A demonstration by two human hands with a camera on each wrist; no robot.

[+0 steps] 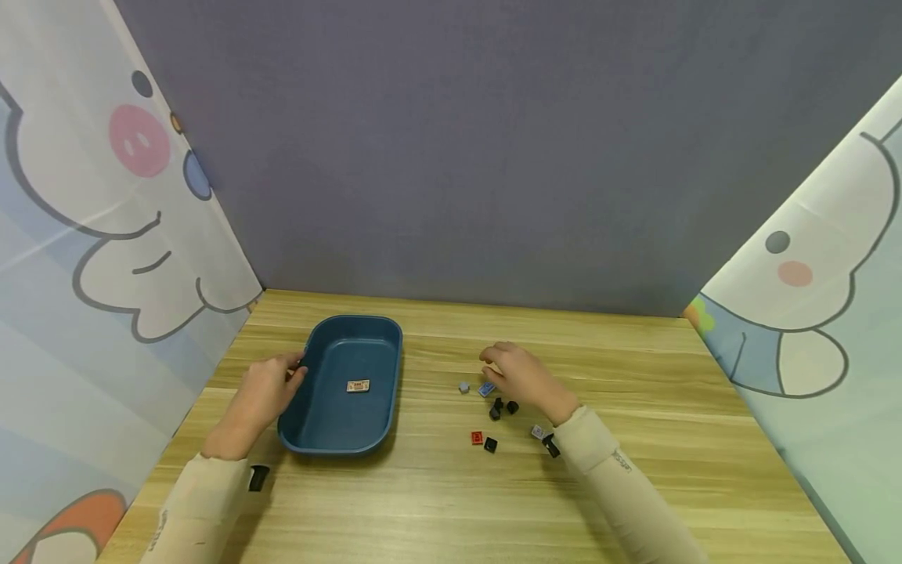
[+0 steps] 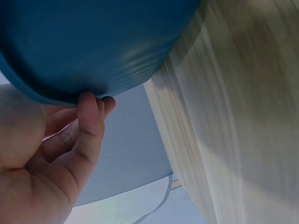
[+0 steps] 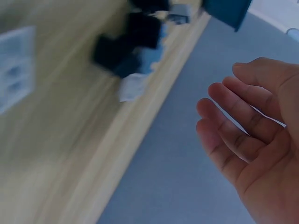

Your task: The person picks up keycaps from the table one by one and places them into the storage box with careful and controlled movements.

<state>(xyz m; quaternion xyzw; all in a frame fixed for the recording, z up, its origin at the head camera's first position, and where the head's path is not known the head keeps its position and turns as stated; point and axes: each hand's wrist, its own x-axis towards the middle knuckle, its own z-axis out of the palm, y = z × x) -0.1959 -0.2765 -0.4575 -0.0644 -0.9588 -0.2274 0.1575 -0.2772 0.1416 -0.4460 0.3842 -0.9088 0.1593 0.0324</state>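
Observation:
A deep blue plastic tray [image 1: 337, 446] stands on the left of the table, with a small tan printed tile [image 1: 358, 386] lying in it. My left hand [image 1: 261, 395] pinches the tray's left rim; in the left wrist view its fingertips [image 2: 88, 109] press against the outside just under the rim. Over the small loose pieces hovers my right hand [image 1: 521, 376], fingers loosely bent and nothing held. Nearest to it are a blue piece [image 1: 486, 388], partly under the hand, and a grey piece [image 1: 463, 388]. The right wrist view shows some pieces blurred.
Closer to me lie black pieces [image 1: 496, 413], a red square tile [image 1: 477, 438], another black piece [image 1: 490, 445], a pale printed piece [image 1: 538, 432] and a black one [image 1: 551, 446] by the right sleeve. One black piece [image 1: 258, 478] sits by the left sleeve. A grey panel [image 1: 465, 157] closes the back.

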